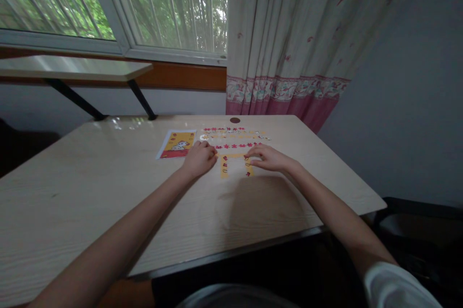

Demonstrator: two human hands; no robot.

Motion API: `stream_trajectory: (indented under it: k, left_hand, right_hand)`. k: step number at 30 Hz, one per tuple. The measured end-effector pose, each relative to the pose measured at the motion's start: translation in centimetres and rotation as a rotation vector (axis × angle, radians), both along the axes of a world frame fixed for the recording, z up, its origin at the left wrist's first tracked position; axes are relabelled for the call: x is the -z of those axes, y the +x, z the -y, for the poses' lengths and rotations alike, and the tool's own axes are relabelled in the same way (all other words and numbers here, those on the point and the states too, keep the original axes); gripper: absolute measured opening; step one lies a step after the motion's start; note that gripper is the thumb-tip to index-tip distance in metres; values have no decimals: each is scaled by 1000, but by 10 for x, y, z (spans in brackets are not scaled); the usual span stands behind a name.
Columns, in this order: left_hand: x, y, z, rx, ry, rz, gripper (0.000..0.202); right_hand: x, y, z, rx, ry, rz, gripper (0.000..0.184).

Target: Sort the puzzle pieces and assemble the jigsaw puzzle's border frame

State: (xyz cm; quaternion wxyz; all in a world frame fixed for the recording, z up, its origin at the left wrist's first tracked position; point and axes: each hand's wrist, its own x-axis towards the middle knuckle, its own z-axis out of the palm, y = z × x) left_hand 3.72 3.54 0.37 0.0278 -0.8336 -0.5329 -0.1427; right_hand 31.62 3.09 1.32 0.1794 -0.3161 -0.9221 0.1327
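Observation:
A partly joined jigsaw puzzle (237, 156) lies on the table, its yellow top strip and two side strips forming an upside-down U. The side strips carry dark red and outlined shapes. My left hand (200, 157) rests at its upper left corner, fingers curled together; whatever is under the fingertips is hidden. At the upper right corner, my right hand (269, 157) has its thumb and forefinger closed on a puzzle piece (247, 156). Beyond the hands, loose red puzzle pieces (235, 146) and yellow puzzle pieces (231, 137) lie in several rows.
A printed picture sheet (177, 144) with a white animal on yellow and red lies left of the puzzle. A raised shelf (72, 68) on black legs stands at the back left of the table (90, 202). A curtain (282, 57) hangs behind, beside a window (173, 4).

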Motion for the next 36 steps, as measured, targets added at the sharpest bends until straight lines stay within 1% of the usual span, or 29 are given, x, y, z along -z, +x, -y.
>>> stream_trajectory:
  k: [3,6,8,10,11,13,15,18,20,23,26,29,31,33,35,36]
  left_hand:
    - [0,0,-7,-39,-73,93,23]
    - [-1,3,-7,-19,-117,264,14]
    - [-3,8,0,-18,-180,477,12]
    - [-6,16,11,-85,-294,777,12]
    - [-9,20,17,-109,-374,939,13]
    - [-13,29,29,-89,-553,1190,15]
    - [-17,34,39,-94,-630,1347,15]
    - [-18,38,46,-87,-715,1469,12]
    - [-17,38,47,-76,-735,1502,12]
    - [-14,37,48,-64,-738,1500,13]
    - [-13,38,49,-42,-752,1508,15]
    - [-14,39,51,-6,-751,1495,15]
    - [-16,38,51,17,-729,1424,17]
    - [-17,33,49,29,-667,1301,21]
    - [-17,25,46,22,-554,1116,24]
    - [-16,20,44,20,-484,993,24]
  right_hand:
    - [-1,-1,1,5,-19,-18,27]
    - [-2,-4,4,29,-45,-61,25]
    - [-1,-10,8,67,-30,-97,22]
    - [0,-20,13,127,27,-137,20]
    - [2,-25,15,161,65,-158,21]
    - [4,-37,20,218,137,-194,22]
    - [7,-47,26,244,203,-229,25]
    - [7,-57,33,258,303,-289,26]
    - [6,-59,36,274,350,-321,27]
    - [3,-60,39,295,393,-341,28]
    - [1,-59,40,277,412,-319,26]
    - [-1,-58,40,270,415,-282,25]
    - [-2,-55,39,273,422,-274,24]
    - [-4,-50,38,271,432,-276,24]
    - [-6,-45,37,271,428,-276,25]
    - [-7,-43,36,273,420,-275,25]
